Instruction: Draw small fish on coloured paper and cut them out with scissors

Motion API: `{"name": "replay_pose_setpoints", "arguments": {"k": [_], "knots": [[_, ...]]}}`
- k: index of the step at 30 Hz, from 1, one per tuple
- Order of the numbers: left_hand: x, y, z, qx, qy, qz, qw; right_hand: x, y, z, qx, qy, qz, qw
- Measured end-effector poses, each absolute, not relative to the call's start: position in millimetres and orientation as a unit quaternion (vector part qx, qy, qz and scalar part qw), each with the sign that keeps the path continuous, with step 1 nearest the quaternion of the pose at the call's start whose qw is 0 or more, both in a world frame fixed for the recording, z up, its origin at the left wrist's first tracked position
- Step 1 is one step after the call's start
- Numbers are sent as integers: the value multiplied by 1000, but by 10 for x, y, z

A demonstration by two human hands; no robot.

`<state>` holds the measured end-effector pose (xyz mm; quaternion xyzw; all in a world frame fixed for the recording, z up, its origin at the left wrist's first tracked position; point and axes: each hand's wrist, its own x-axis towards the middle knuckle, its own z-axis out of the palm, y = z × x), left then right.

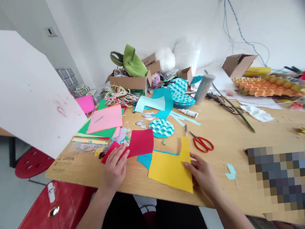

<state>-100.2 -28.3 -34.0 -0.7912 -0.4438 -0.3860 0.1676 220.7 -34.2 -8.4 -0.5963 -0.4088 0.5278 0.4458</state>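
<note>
My left hand (116, 164) lies over the red paper (142, 142) on the table, its fingers stretched out and touching the sheet. A piece is cut out of the upper edge of that sheet. The yellow paper (171, 168), with a notch in its top edge, is pinched at its right side by my right hand (202, 171), thumb on top and fingers behind. Blue paper (145, 161) shows partly beneath the yellow sheet. Red-handled scissors (203, 144) lie just beyond my right hand, near a pen-like tool (186, 130). A round turquoise wavy disc (161, 128) sits behind the red paper.
Coloured paper (104, 119) is stacked at left beside a large white board (23, 87). Behind are pipe cleaners (119, 96), a cardboard box (128, 83) and a grey bottle (204, 89). A stick (235, 110) and pale green scraps (230, 171) lie at right. Red stools (49, 221) stand at left.
</note>
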Motion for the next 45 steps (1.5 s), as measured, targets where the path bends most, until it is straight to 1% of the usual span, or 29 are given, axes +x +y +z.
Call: {"name": "replay_pose_setpoints", "arguments": {"k": [3, 8, 11, 14, 20, 22, 26, 29, 38, 45], "knots": [[-1005, -286, -353, -787, -446, -395, 162, 2327, -329, -109, -593, -380, 529, 474], [-1002, -265, -356, -776, -445, -420, 153, 2652, -249, -5, -562, -229, 507, 612], [-999, -256, -361, -776, -449, -419, 147, 2772, -231, 109, -556, -186, 485, 649], [-998, -260, -369, -774, -451, -416, 152, 2798, -248, 160, -554, -181, 468, 664], [-989, -273, -380, -773, -455, -413, 159, 2726, -294, 43, -548, -202, 489, 647], [-981, -270, -382, -775, -452, -412, 160, 2658, -321, -11, -545, -228, 515, 622], [-964, -264, -388, -775, -452, -410, 165, 2415, -380, -64, -538, -306, 571, 539], [-956, -271, -396, -775, -456, -409, 158, 2226, -392, -65, -541, -347, 576, 505], [-928, -317, -394, -788, -475, -368, 135, 2185, -356, -70, -578, -392, 539, 472], [-911, -313, -388, -790, -475, -357, 151, 2319, -353, -94, -595, -396, 521, 468]]}}
